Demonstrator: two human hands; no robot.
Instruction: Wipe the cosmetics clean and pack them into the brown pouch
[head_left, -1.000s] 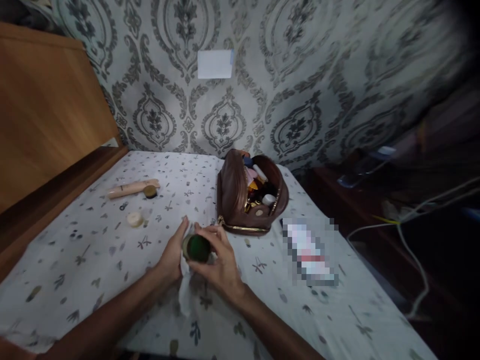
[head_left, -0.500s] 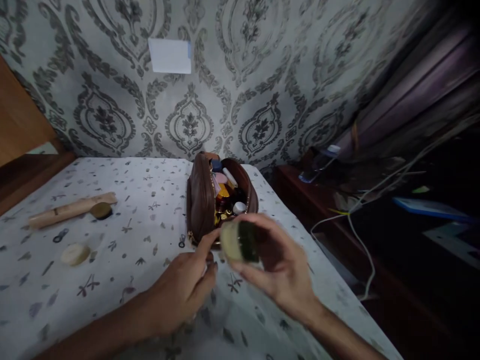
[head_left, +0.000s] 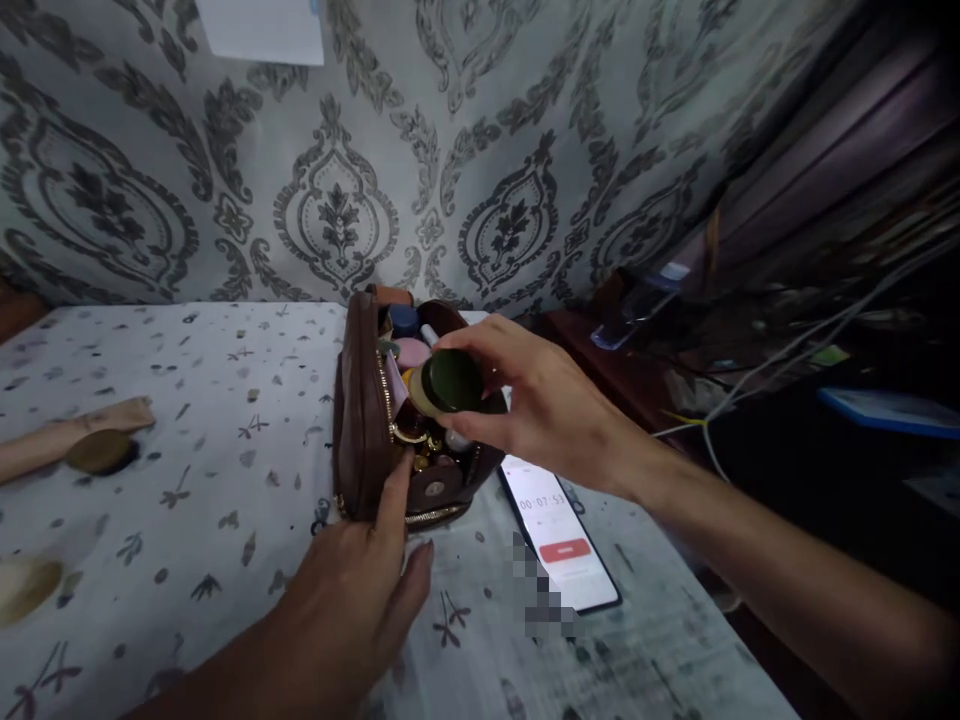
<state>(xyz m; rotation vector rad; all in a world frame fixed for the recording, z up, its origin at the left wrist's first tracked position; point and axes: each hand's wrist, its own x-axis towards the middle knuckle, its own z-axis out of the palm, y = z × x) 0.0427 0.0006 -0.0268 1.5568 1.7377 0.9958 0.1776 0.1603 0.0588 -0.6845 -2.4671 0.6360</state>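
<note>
A jar with a dark green lid [head_left: 452, 381] is gripped between the thumb and fingers of my right hand [head_left: 536, 400], over the opening of a brown zip bag [head_left: 360, 420]. Inside the bag lie a pink round item [head_left: 412, 354], a dark blue item [head_left: 403, 321] and several small gold-coloured pieces. My left hand [head_left: 360, 580] holds nothing; its index finger reaches to the bag's front rim and its thumb stands apart.
A phone [head_left: 562, 535] showing a timer lies right of the bag. On the patterned white cloth [head_left: 202, 400], at left, are a beige tube [head_left: 45, 440], a dark round lid [head_left: 102, 452] and a pale round piece [head_left: 26, 588]. A clear bottle [head_left: 637, 308] stands at right.
My right hand has carried the jar up and forward, over the bag. My left index finger now reaches to the bag's front. The phone has come into sight, and the view has shifted closer to the bag.
</note>
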